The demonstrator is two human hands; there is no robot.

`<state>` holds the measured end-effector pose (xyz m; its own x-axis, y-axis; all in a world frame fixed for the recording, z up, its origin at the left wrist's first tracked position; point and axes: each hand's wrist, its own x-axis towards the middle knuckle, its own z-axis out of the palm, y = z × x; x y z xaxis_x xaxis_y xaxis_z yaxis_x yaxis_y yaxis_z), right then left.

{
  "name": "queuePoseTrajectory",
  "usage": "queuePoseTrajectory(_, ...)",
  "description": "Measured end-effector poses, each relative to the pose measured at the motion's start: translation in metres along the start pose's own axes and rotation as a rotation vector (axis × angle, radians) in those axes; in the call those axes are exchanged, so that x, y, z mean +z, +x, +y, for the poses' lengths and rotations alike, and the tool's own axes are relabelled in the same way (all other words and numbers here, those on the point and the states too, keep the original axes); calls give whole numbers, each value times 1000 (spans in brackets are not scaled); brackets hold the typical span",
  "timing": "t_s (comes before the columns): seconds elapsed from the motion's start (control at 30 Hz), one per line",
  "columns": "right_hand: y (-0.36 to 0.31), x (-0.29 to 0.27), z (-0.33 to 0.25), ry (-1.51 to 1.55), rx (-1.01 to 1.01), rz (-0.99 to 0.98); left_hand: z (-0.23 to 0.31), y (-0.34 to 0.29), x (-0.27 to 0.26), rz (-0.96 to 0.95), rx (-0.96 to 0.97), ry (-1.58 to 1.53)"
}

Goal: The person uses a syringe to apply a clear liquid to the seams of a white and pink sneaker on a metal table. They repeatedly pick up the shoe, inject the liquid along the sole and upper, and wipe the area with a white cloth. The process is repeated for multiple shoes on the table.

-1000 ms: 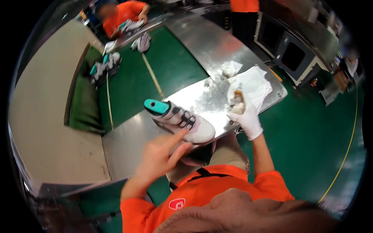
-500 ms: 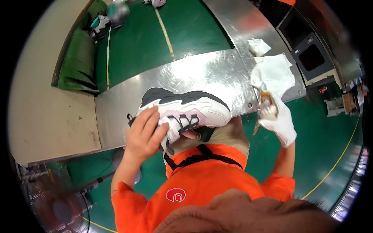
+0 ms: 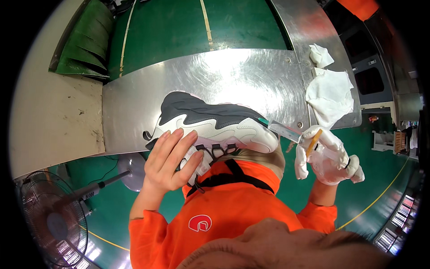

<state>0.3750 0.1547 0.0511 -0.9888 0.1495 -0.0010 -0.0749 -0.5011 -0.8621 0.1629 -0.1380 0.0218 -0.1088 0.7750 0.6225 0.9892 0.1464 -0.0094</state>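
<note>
A white, black and pale pink sneaker (image 3: 219, 130) is tilted on its side at the metal table's near edge, its dark sole facing away and its toe to the right. My bare left hand (image 3: 172, 161) grips it around the heel side and tongue; the thumb's underside is partly hidden. In a white glove, my right hand (image 3: 329, 154) is closed around a clear syringe (image 3: 286, 131) with a green tip and an orange-yellow flange. That tip meets the seam between sole and upper near the toe, though actual contact is hard to tell.
White cloths (image 3: 329, 96) lie on the metal table (image 3: 148, 105) at the right. Beyond it runs a green conveyor belt (image 3: 170, 31), with green flaps (image 3: 85, 40) at the left. A standing fan (image 3: 56, 224) is at lower left.
The right hand has turned and brought the syringe's green tip to the sneaker's toe. The sneaker has rolled so that more of its side shows; the left hand still holds it.
</note>
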Motion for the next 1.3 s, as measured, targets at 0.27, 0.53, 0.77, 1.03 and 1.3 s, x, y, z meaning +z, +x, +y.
queuePoseTrajectory(0.27,-3,9,-3,-35,158,177,-1,0,0,-6,-4,-12)
queuePoseTrajectory(0.53,-5,-10,-5,-38,277,31,3,-3,-1,-41,-13,14)
queuePoseTrajectory(0.77,-13,-20,1,51,264,-19,3,-2,-2,-48,5,5)
queuePoseTrajectory(1.03,-24,-22,15,62,-1,34,13,1,-4,-77,-5,58)
queuePoseTrajectory(1.3,-37,-24,29,106,-113,112,25,-1,-6,-78,-43,90)
